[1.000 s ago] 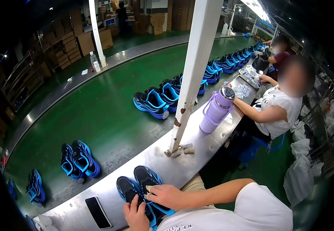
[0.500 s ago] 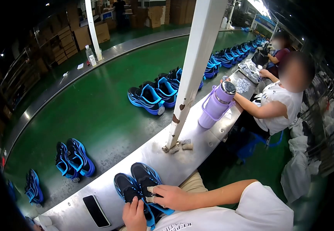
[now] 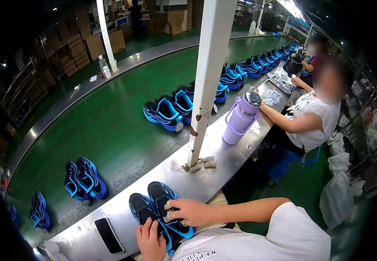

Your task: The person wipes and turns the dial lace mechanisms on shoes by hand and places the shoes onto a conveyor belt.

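Touching paired sneakers [image 3: 146, 209] in front of the white post [image 3: 209, 74] with left hand [image 3: 150, 237] and right hand [image 3: 187, 212]; cannot tell either grip's closure. Right of post, purple flask [image 3: 238, 119]; left, phone [image 3: 109, 235]; behind, partly blocked, shoe row [image 3: 230, 79].

Worn items: white short-sleeved shirt [image 3: 262, 243] with dark front lettering [image 3: 200, 255]; beige trousers [image 3: 218, 199]; pale tubular finger covers [image 3: 167, 205] on the right hand [image 3: 193, 212].
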Tool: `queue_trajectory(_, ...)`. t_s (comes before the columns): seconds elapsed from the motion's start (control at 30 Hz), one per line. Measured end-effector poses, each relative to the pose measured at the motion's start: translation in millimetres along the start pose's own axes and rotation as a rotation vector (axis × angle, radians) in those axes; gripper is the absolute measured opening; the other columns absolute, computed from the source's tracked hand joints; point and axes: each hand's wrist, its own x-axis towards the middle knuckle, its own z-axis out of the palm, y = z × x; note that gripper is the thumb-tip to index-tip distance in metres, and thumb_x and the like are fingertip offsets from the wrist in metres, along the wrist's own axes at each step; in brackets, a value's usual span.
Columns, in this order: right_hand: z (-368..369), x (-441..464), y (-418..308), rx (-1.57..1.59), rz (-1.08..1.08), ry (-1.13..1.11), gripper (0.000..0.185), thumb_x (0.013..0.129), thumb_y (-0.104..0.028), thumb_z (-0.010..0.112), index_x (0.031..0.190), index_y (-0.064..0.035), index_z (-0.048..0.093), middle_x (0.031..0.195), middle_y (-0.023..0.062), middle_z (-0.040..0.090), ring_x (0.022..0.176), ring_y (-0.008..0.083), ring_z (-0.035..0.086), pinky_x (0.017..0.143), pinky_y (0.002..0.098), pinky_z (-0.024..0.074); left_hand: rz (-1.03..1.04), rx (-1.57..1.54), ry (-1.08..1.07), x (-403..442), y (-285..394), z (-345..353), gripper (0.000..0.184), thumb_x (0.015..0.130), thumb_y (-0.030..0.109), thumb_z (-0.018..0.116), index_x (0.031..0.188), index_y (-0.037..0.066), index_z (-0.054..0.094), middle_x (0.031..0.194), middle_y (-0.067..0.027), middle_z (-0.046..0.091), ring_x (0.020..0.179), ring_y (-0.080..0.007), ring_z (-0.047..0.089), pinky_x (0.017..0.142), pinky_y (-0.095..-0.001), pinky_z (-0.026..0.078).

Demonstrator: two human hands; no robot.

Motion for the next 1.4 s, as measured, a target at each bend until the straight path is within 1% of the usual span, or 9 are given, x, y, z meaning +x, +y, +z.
queue_trajectory(0.13, 14.0, -3.1, -6.8, -0.243, -0.081, 0.069, 0.033, 0.070, -0.010, 0.063, 0.103, -0.0086, 0.059, 0.113, 0.0149, 0.049, 0.101, 0.0301, 0.054, 0.082, 0.0369, 0.0473, -0.118, 0.128, 0.006, 7.9, 22.1, -0.6, 0.046, 0.079, 0.014, 0.063, 0.122, 0.002, 0.054, 0.120, -0.0192, 0.056, 0.101, -0.0385, 0.053, 0.090, -0.0446, 0.043)
queue_trajectory(0.23, 24.2, 3.5, -11.8, -0.349, -0.120, 0.102, 0.023, 0.075, -0.015, 0.058, 0.095, -0.0055, 0.057, 0.110, 0.0172, 0.050, 0.102, 0.0313, 0.053, 0.085, 0.0378, 0.0472, -0.180, 0.285, -0.042, 17.7, 27.0, 18.7, 0.060, 0.064, 0.019, 0.078, 0.113, -0.001, 0.049, 0.110, -0.0167, 0.047, 0.099, -0.0309, 0.046, 0.080, -0.0426, 0.037)
queue_trajectory(0.47, 34.4, -14.6, -19.7, -0.456, -0.108, 0.188, 0.023, 0.079, -0.014, 0.057, 0.098, -0.0029, 0.056, 0.130, 0.0238, 0.045, 0.119, 0.0395, 0.047, 0.095, 0.0410, 0.0440, -0.222, 0.191, 0.000, 10.0, 18.1, 32.8, 0.065, 0.061, 0.024, 0.077, 0.115, -0.003, 0.051, 0.117, -0.0203, 0.047, 0.105, -0.0390, 0.043, 0.090, -0.0494, 0.032)
queue_trajectory(0.57, 28.3, -11.0, -13.2, -0.258, -0.101, 0.156, 0.024, 0.084, -0.015, 0.056, 0.105, -0.0044, 0.056, 0.125, 0.0235, 0.048, 0.115, 0.0386, 0.048, 0.095, 0.0412, 0.0429, -0.179, 0.086, 0.119, 14.4, 22.1, 17.3, 0.060, 0.067, 0.021, 0.076, 0.117, -0.003, 0.052, 0.111, -0.0172, 0.053, 0.096, -0.0340, 0.051, 0.084, -0.0434, 0.040)
queue_trajectory(0.63, 3.4, 0.7, -9.4, 0.085, -0.048, 0.054, 0.030, 0.087, -0.017, 0.056, 0.114, -0.0055, 0.057, 0.117, 0.0214, 0.052, 0.110, 0.0375, 0.050, 0.094, 0.0415, 0.0414, -0.408, -0.179, 0.081, 12.7, 13.2, 0.4, 0.038, 0.080, 0.018, 0.065, 0.114, 0.002, 0.059, 0.103, -0.0178, 0.061, 0.093, -0.0355, 0.056, 0.084, -0.0421, 0.044)
queue_trajectory(0.67, -8.9, 9.1, -7.4, 0.248, 0.031, 0.056, 0.027, 0.088, -0.017, 0.058, 0.114, -0.0116, 0.061, 0.101, 0.0151, 0.054, 0.097, 0.0336, 0.051, 0.086, 0.0406, 0.0425, -0.394, -0.331, 0.134, 2.8, -19.5, 16.8, 0.033, 0.072, 0.009, 0.072, 0.100, -0.001, 0.059, 0.093, -0.0107, 0.055, 0.080, -0.0237, 0.055, 0.071, -0.0338, 0.044)
queue_trajectory(0.9, -5.9, 16.9, 19.9, 0.149, 0.021, -0.056, 0.020, 0.079, -0.010, 0.066, 0.098, -0.0120, 0.070, 0.087, 0.0091, 0.049, 0.086, 0.0268, 0.050, 0.078, 0.0363, 0.0417, -0.353, -0.289, 0.147, 19.3, -19.7, 17.0, 0.015, 0.070, 0.006, 0.074, 0.083, 0.003, 0.065, 0.077, -0.0102, 0.056, 0.073, -0.0273, 0.054, 0.066, -0.0347, 0.043)
queue_trajectory(1.03, -10.6, 22.2, 24.5, 0.269, 0.025, -0.116, 0.022, 0.082, -0.012, 0.066, 0.103, -0.0101, 0.068, 0.089, 0.0095, 0.048, 0.087, 0.0284, 0.051, 0.077, 0.0354, 0.0436, -0.256, -0.189, 0.025, 25.0, -8.2, 3.6, 0.025, 0.080, 0.016, 0.066, 0.102, 0.003, 0.064, 0.088, -0.0152, 0.061, 0.084, -0.0332, 0.057, 0.078, -0.0401, 0.045)
queue_trajectory(1.4, -29.0, 29.8, 34.1, 0.183, 0.014, -0.161, 0.024, 0.079, -0.021, 0.069, 0.100, -0.0110, 0.066, 0.084, 0.0101, 0.049, 0.084, 0.0280, 0.050, 0.075, 0.0354, 0.0414, -0.236, -0.352, 0.031, 27.9, -17.8, 6.7, 0.016, 0.080, 0.008, 0.066, 0.095, 0.001, 0.065, 0.096, -0.0159, 0.062, 0.088, -0.0322, 0.060, 0.077, -0.0371, 0.047)
